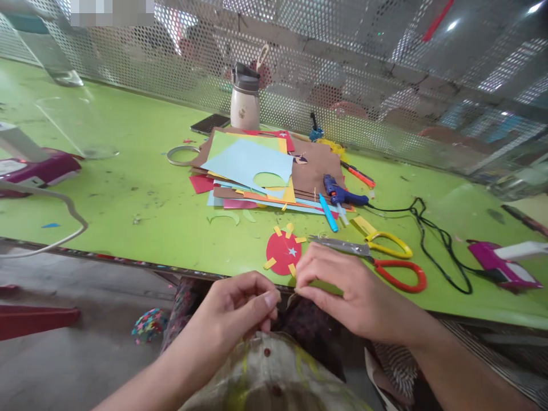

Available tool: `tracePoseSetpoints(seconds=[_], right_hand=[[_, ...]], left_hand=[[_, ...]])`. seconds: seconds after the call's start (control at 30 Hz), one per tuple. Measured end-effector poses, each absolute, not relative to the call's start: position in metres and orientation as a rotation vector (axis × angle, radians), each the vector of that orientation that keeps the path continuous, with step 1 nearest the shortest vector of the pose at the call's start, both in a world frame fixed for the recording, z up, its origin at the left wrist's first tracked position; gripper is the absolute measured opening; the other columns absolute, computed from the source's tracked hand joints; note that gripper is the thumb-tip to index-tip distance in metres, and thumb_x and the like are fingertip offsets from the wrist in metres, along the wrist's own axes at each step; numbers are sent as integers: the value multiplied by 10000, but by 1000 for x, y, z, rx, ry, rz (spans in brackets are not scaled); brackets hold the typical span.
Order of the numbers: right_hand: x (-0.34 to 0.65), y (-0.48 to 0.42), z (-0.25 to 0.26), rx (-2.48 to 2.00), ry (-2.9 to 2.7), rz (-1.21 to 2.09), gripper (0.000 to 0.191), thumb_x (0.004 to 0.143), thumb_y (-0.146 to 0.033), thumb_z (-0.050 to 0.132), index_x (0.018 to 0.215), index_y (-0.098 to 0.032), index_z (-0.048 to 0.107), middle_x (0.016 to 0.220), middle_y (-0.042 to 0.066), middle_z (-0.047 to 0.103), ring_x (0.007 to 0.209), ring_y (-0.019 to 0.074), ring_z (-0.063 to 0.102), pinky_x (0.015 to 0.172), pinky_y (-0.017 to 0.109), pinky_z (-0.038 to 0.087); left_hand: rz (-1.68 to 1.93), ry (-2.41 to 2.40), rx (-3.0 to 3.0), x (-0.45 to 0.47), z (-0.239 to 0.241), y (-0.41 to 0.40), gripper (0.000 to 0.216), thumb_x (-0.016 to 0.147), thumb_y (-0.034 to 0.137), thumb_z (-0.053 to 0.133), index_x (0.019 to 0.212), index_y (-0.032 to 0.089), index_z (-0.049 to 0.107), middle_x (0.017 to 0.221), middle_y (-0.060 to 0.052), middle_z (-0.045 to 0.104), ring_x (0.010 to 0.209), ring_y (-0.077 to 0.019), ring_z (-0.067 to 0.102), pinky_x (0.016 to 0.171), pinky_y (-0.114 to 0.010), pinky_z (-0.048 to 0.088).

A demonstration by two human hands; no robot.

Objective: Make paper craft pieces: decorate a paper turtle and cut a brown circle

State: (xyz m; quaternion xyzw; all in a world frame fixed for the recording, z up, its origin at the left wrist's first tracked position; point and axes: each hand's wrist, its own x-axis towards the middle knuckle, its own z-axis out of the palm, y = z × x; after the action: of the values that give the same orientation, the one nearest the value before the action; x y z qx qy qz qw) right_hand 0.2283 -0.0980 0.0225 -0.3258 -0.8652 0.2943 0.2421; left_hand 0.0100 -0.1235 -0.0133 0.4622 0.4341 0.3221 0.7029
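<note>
My left hand and my right hand meet at the near edge of the green table, both with fingers pinched together on something tiny I cannot make out. Just beyond the fingertips lies a red paper circle with a small star at its middle and yellow strips around its rim. Scissors with one yellow and one red handle lie closed right behind my right hand.
A pile of coloured paper sheets sits mid-table, with a blue glue gun and its black cord, a blue pen, a tape ring, a phone and a bottle. A perforated metal screen walls the far side.
</note>
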Motion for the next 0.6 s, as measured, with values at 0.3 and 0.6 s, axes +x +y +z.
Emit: tracePoseSetpoints(seconds=[0.3, 0.6], right_hand=[[206, -51, 25, -1159, -2674, 938, 163, 957, -167, 584, 795, -159, 607, 900, 37, 619, 851, 169, 550, 791, 309, 415], [201, -48, 20, -1177, -2749, 817, 187, 940, -151, 579, 753, -163, 576, 871, 35, 626, 813, 163, 543, 729, 292, 405]], left_hand=[[1308, 1033, 2332, -6, -40, -140, 213, 914, -3, 546, 1041, 132, 650, 933, -43, 655, 849, -124, 575, 794, -234, 477], [1076, 1004, 2732, 3, -54, -122, 239, 956, 69, 525, 1168, 58, 634, 1148, -133, 641, 1136, -279, 509, 987, -422, 430]])
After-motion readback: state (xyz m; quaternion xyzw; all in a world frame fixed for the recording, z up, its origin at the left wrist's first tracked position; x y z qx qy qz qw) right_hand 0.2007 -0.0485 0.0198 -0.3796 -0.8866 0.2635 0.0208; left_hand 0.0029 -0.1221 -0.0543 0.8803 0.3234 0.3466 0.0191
